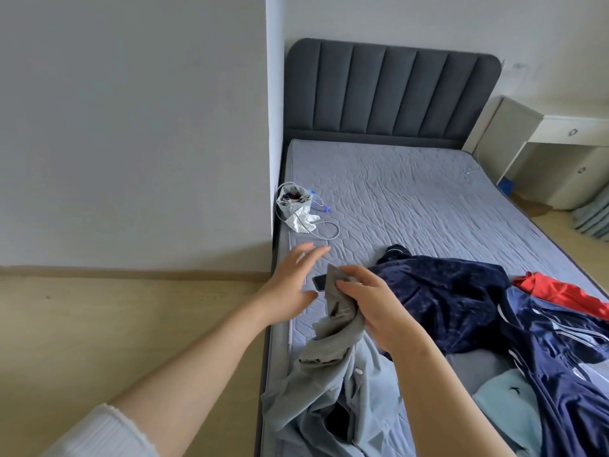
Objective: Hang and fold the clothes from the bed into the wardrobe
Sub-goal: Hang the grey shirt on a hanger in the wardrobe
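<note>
Bunched along the left edge of the bed (pixel 412 199): grey shirt (pixel 333 367), upper end gripped in right hand (pixel 372 301). Just beside, left hand (pixel 293 282) open with fingers spread, near a dark phone (pixel 319 282). Toward the right edge, heaped navy clothes (pixel 445 291).

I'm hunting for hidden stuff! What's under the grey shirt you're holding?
A dark phone peeks out on the mattress, behind the part of the grey shirt that the right hand pinches. Its other end is covered, and anything else beneath the shirt cannot be seen.
</note>
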Tool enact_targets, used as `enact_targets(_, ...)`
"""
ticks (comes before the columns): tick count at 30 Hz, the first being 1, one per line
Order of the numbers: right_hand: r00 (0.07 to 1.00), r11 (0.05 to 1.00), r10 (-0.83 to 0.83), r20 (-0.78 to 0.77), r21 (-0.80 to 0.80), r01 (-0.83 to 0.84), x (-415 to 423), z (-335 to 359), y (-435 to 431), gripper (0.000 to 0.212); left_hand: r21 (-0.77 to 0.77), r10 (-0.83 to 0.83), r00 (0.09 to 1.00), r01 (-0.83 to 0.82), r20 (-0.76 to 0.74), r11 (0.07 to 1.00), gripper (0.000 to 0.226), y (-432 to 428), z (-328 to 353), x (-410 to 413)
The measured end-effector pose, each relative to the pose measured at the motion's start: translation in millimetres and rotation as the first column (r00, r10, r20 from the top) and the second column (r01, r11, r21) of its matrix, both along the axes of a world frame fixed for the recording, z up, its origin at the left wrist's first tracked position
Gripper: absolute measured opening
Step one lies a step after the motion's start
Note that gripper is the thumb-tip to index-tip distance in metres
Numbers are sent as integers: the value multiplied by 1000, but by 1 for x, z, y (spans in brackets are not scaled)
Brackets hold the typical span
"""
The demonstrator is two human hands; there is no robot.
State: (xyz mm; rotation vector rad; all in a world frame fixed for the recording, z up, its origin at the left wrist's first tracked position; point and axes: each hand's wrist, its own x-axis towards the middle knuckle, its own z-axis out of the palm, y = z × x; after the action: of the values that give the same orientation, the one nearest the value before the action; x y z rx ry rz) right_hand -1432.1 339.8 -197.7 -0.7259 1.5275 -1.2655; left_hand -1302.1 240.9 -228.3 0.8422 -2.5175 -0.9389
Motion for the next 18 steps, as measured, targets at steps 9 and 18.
enact_targets(9,975,999,-4,-223,40,14,0,6,11,27,126,129,990,-121,-51,985,13,11,20,-9)
enact_targets(18,749,976,-112,-653,68,206,1,-2,8,34,263,412,791,-323,-452,909,29,13,79,-6)
